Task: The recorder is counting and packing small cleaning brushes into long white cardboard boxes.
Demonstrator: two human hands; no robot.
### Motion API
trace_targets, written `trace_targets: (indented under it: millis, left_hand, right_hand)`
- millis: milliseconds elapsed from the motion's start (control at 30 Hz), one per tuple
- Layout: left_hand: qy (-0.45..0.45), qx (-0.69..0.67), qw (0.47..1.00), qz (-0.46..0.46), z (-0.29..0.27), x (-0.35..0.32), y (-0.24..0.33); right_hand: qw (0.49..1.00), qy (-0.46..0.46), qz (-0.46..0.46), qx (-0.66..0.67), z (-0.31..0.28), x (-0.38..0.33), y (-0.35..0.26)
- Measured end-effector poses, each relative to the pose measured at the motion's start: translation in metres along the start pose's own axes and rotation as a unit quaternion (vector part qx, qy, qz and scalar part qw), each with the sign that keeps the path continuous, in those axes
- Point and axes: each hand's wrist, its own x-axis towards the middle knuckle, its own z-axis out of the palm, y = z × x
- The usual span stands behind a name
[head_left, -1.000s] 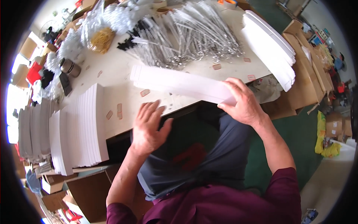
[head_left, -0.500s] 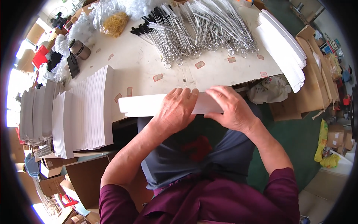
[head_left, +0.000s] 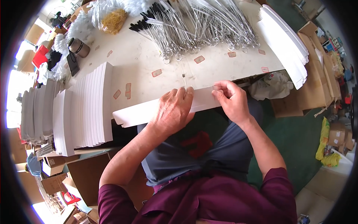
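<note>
A long, narrow white carton [head_left: 136,113] lies across the front edge of the table, its left end lower than its right. My left hand [head_left: 172,111] is wrapped over its middle, thumb on the near side and fingers on the far side. At the right end, my right hand [head_left: 235,101] pinches the carton's edge between thumb and curled fingers. Small notched flaps show at the carton's left end. Past it on the table lies a wide heap of thin wire brushes [head_left: 209,28] with ring ends, some with black bristles.
Rows of upright white cartons [head_left: 91,108] stand at the left. Flat white card pieces [head_left: 279,44] overhang the table's right side, beside an open cardboard box [head_left: 320,74]. A metal flask [head_left: 79,47], a phone [head_left: 72,63] and a bag of yellow bands [head_left: 113,21] sit at the back left.
The carton has tilted, its left end dropping and its right end rising. My right hand has moved slightly right and up, its spread fingers closing into a pinch on the end.
</note>
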Motion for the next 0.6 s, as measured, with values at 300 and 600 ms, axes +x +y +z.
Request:
trace_targets:
  millis: [300, 600]
  left_hand:
    - [0.037, 0.077, 0.996, -0.003, 0.013, -0.004, 0.002]
    - [0.047, 0.108, 0.993, 0.023, 0.019, -0.01, -0.005]
  right_hand:
    - [0.906, 0.096, -0.223, -0.348, 0.033, -0.026, 0.005]
    - [0.998, 0.04, 0.046, 0.005, 0.026, -0.021, 0.003]
